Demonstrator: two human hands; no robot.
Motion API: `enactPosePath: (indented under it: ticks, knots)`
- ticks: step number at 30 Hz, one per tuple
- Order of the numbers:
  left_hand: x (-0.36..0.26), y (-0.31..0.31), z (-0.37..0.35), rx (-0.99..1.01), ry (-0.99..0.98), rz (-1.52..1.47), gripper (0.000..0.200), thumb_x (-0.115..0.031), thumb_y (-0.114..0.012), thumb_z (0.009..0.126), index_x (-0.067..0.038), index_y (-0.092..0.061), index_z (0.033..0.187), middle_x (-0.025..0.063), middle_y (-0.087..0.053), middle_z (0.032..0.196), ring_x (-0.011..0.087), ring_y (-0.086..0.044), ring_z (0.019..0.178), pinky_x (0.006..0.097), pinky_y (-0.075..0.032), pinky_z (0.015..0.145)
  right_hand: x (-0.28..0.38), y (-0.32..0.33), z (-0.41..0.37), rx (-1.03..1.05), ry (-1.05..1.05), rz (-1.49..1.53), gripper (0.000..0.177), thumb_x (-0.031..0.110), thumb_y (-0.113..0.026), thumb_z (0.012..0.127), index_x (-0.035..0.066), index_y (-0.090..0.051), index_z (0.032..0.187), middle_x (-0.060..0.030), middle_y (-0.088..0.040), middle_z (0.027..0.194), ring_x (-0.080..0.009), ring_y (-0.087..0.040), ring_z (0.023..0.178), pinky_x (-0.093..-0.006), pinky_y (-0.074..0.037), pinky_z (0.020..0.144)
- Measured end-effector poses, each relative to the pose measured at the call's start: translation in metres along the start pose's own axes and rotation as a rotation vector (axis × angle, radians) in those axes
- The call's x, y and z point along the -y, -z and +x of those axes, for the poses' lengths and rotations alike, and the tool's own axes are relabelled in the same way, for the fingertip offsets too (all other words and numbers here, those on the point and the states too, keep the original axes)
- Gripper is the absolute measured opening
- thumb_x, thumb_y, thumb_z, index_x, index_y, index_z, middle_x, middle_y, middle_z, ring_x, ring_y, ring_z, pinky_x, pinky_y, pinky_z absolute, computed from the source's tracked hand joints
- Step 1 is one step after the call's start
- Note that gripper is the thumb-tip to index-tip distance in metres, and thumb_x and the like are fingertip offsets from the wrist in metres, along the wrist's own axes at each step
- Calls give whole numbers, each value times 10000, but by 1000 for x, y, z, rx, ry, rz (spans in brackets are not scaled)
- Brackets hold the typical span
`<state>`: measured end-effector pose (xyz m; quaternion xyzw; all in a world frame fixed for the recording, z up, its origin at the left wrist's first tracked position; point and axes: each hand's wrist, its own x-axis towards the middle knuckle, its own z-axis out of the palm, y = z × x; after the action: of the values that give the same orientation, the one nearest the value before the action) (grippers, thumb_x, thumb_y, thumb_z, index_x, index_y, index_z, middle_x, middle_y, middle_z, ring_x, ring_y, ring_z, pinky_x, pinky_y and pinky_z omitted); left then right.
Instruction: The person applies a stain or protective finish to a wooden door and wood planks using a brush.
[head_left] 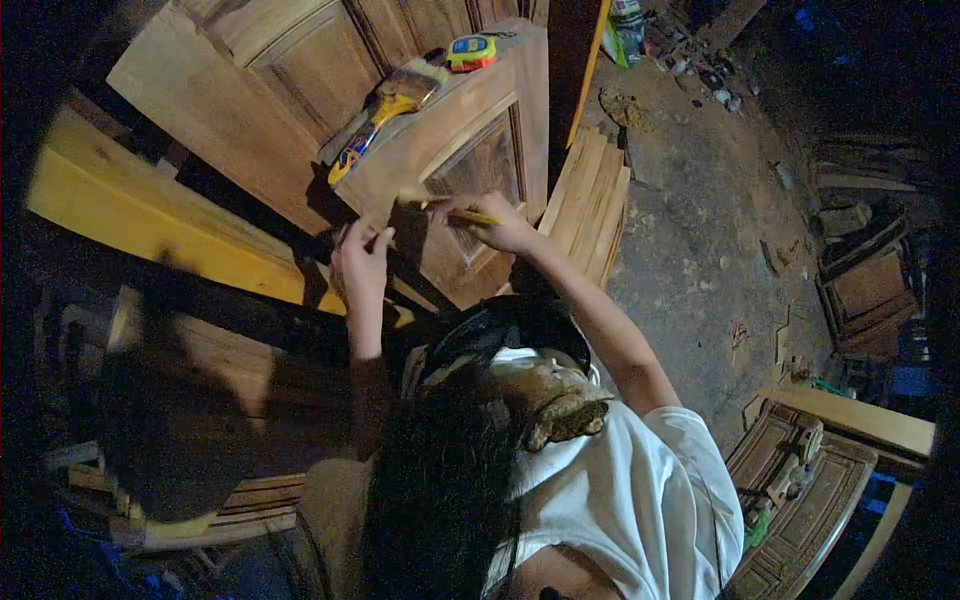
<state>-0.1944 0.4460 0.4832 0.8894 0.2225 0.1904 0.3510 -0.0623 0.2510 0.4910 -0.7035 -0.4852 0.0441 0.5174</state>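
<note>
My right hand (pixel 505 228) is closed around a slim yellow-handled tool (pixel 478 216). Its pale far end is smeared by motion, so its exact kind does not show. To its left, my left hand (pixel 360 265) has curled fingers, with thumb and forefinger close together; anything between them is too small to name. Both hands are over a brown wooden panel door (pixel 465 130) with a recessed panel. On the wood beyond them lie a wide paintbrush (pixel 400 103) with a yellow and blue handle and a yellow tape measure (pixel 471 53).
A yellow-painted beam (pixel 170 215) runs along the left. Pale planks (pixel 590 190) are stacked right of the door, beside the dirty concrete floor (pixel 690 230). Carved wooden panels (pixel 800 500) with a hand plane (pixel 795 470) on top stand at lower right.
</note>
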Motion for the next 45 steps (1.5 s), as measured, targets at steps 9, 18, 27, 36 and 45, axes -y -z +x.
enactPosePath:
  ticks: [9,18,27,36,45]
  knots:
    - [-62,9,-5,290,-362,409,239,-160,-696,732,-80,-651,953,78,-565,936,253,-560,946,388,-470,771,37,-2,-13,205,36,-177,217,64,-604,798,41,-621,1012,-140,-641,992,-321,-621,884,-363,-506,759]
    - [-75,14,17,-418,-728,147,239,-123,-639,776,-67,-655,1008,95,-562,886,250,-572,799,357,-464,700,62,28,-51,-216,-247,-49,262,217,-616,858,91,-614,1088,-132,-659,892,-232,-657,785,-331,-505,628]
    - [-10,-81,3,-44,-622,439,217,-59,-532,816,-59,-641,1003,118,-601,943,271,-560,948,371,-488,731,52,25,-85,-329,-421,61,257,199,-512,936,7,-601,1083,-79,-654,990,-157,-645,879,-263,-489,744]
    - [-55,-1,26,-259,-715,244,386,-5,-580,740,-58,-604,1121,147,-577,892,330,-554,859,406,-464,764,51,24,-98,-452,-439,251,234,178,-515,930,10,-602,1067,-94,-660,969,-182,-653,834,-286,-492,758]
    - [22,-78,9,59,-696,470,373,-29,-523,799,-95,-586,1160,134,-575,826,316,-566,804,404,-475,726,35,14,-103,-431,-425,317,249,165,-480,950,-20,-570,1090,-80,-621,1007,-153,-609,878,-273,-506,784]
